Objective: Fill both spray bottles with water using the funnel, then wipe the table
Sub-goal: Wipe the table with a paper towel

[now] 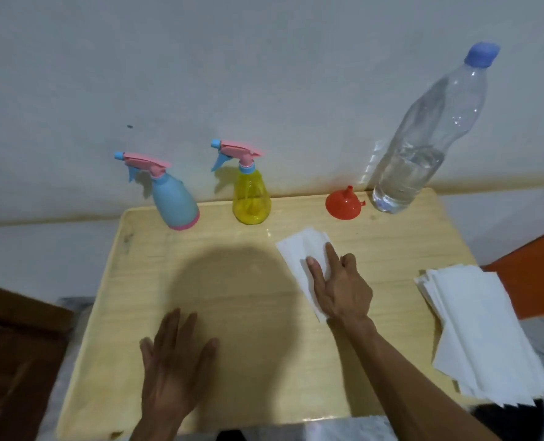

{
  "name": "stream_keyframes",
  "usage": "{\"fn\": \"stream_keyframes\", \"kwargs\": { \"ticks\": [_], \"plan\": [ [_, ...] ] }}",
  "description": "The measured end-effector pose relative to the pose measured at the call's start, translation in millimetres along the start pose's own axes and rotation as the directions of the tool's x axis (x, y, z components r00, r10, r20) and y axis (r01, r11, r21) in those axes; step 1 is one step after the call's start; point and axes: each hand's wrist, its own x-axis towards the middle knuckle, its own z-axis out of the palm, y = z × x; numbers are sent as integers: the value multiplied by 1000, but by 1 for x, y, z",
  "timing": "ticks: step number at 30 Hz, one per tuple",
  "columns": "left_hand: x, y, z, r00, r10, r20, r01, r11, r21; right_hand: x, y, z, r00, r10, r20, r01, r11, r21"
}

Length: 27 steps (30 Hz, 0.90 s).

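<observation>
Right hand [340,288] presses a tissue [302,259] flat on the tabletop [248,281].
Its fingers lie straight on the tissue; the left hand [175,364] rests flat and open nearer the front edge. At the back stand a blue sprayer [173,198], a yellow sprayer [251,194], an upturned red funnel [343,203] and a capped water bottle [423,138]. A tissue stack [480,332] lies right.

Upright spray bottles [175,198], inverted funnel [343,205]
</observation>
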Motion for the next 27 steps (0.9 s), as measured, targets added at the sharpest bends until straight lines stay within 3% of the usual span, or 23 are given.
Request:
{"fn": "stream_keyframes", "kwargs": {
  "ticks": [3, 7, 18, 27],
  "plan": [
    [15, -22, 0, 998, 0, 67, -1, 1000, 25, 0, -9, 25, 992, -18, -123, 3, 992, -124],
    [23, -31, 0, 999, 22, 38, -23, 999, 30, 0, -23, 47, 976, -27, -217, -15, 982, -188],
    [22, -51, -3, 1000, -16, 23, 14, 997, 81, 1, -48, 68, 975, 0, -222, -51, 973, -224],
    [18, -76, -4, 1000, -10, -13, 11, 997, 76, -12, -105, 104, 972, -81, -219, 41, 982, -184]
  ]
}}
